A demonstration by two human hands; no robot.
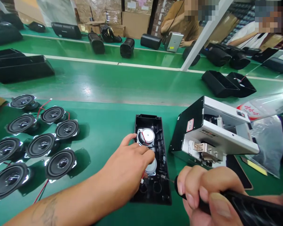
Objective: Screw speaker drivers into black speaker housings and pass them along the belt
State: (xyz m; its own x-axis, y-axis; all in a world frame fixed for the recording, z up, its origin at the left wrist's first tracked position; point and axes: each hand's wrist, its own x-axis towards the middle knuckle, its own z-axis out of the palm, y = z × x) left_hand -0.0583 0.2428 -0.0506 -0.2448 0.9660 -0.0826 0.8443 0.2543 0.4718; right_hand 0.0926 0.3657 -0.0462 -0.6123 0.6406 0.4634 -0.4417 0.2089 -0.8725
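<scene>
A black plastic speaker housing (pixel 163 150) lies open side up in front of me, with two speaker drivers inside showing their round backs. My left hand (pixel 130 160) reaches over its left wall, fingers curled down on the lower speaker driver (pixel 151 168). The thumb side rests near the upper speaker driver (pixel 146 136), and a red wire with a white plug shows under the palm. My right hand (pixel 207 188) is wrapped round a black electric screwdriver (pixel 254 205). Its thin bit points left into the housing, with a small screw (pixel 163 177) at the tip.
Several loose speaker drivers (pixel 41 145) lie cone up on the left. A screw feeder (pixel 198 131) stands close right of the housing, with a plastic bottle (pixel 266 105) behind it. Black speaker shells (pixel 228 83) sit on the bench beyond. People (pixel 179 18) work across the line.
</scene>
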